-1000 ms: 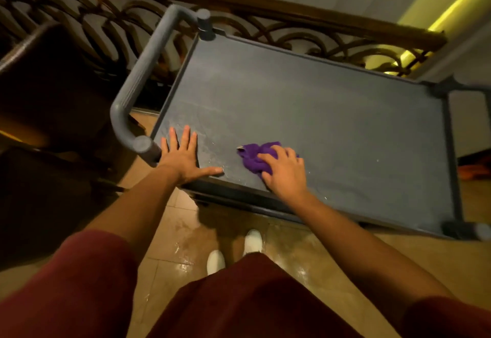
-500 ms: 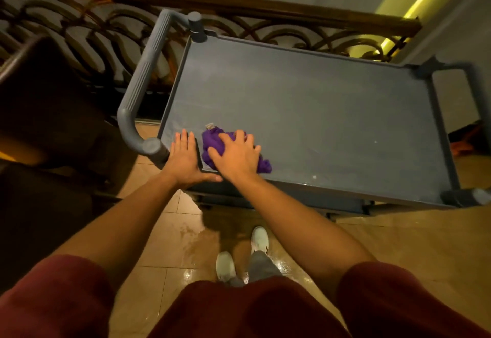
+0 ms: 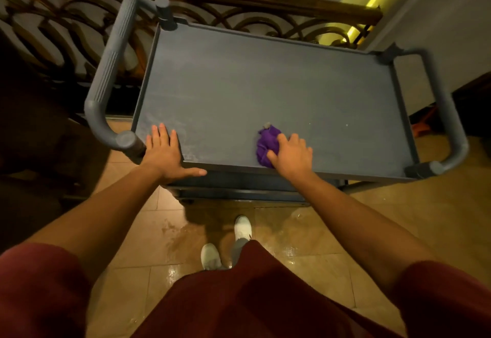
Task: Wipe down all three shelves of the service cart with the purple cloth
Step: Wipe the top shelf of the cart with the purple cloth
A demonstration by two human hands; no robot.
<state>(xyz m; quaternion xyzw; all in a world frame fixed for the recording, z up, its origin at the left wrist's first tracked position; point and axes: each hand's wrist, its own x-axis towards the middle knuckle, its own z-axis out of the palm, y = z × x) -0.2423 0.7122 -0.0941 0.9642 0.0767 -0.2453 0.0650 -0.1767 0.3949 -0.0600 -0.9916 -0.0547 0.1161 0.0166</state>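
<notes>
The grey service cart's top shelf [image 3: 265, 85] fills the middle of the head view. A crumpled purple cloth [image 3: 266, 144] lies on the shelf near its front edge, right of centre. My right hand [image 3: 292, 155] presses down on the cloth, covering its right part. My left hand [image 3: 166, 153] rests flat with fingers spread on the shelf's front left corner, holding nothing. Only slivers of the lower shelves [image 3: 239, 187] show under the front edge.
Grey tubular handles stand at the cart's left end [image 3: 111, 72] and right end [image 3: 446, 114]. A wrought-iron railing with a wooden top [image 3: 239, 0] runs behind the cart. Dark furniture [image 3: 32, 138] sits left. My white shoes [image 3: 225, 242] stand on wet tiled floor.
My right hand has slid the purple cloth to the right along the front of the top shelf, away from my left hand. The left hand has stayed at the front left corner.
</notes>
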